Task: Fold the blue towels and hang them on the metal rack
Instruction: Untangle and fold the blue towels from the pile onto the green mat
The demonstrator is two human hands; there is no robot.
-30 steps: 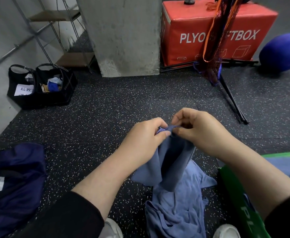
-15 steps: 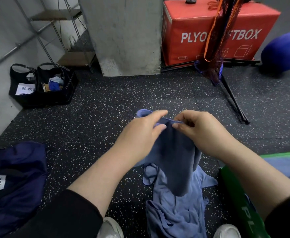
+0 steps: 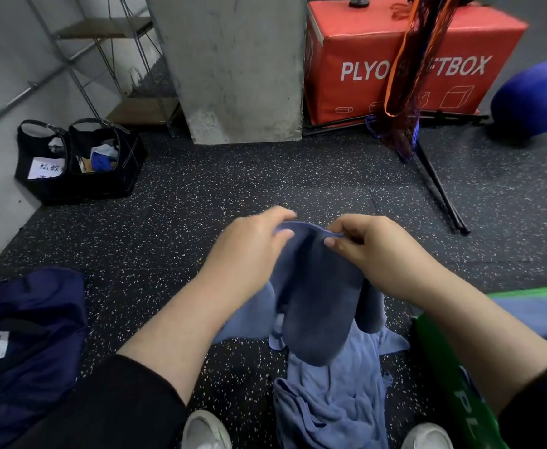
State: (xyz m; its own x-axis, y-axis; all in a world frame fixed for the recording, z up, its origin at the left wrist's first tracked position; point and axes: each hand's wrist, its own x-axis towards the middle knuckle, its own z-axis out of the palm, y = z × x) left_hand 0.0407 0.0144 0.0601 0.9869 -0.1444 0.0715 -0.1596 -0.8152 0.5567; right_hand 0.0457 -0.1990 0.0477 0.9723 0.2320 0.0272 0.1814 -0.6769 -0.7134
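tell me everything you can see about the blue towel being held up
The blue towel is a soft, matte, dusty-blue cloth, terry-like in look. It hangs draped in loose folds above the speckled floor. The left hand grips its top edge from one side; the right hand pinches the hem from the other. Its lower end hangs in front of a crumpled pile of towels in the same blue; whether they touch is unclear.

Two hands: left hand (image 3: pixel 249 251), right hand (image 3: pixel 376 251). Two blue towels: held towel (image 3: pixel 317 303), floor towel (image 3: pixel 333 403). Two black baskets (image 3: pixel 81 176). One red box (image 3: pixel 395 59). One blue ball (image 3: pixel 531 98).
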